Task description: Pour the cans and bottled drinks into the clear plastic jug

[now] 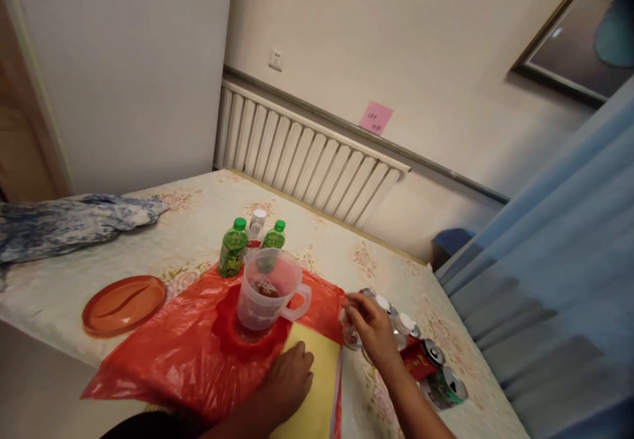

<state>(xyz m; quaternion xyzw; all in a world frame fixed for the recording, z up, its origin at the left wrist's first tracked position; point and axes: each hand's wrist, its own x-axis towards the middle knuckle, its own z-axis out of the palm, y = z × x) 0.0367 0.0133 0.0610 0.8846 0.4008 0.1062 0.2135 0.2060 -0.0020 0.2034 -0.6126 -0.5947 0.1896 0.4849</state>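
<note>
My left hand rests with curled fingers on a yellow sheet that lies over a red plastic bag. Just above it stands a clear plastic measuring jug with dark contents at the bottom, set on a red scalloped dish. My right hand has its fingers bent together by the bag's right corner, over a clear container. Whatever lies between those fingertips is hidden. Beside this hand are white-lidded containers, a red can and a green can.
Two green bottles, one a green-capped bottle, stand behind the jug with a white-capped clear bottle. An orange lid lies left on the floral tablecloth. A blue curtain hangs right; a radiator is behind.
</note>
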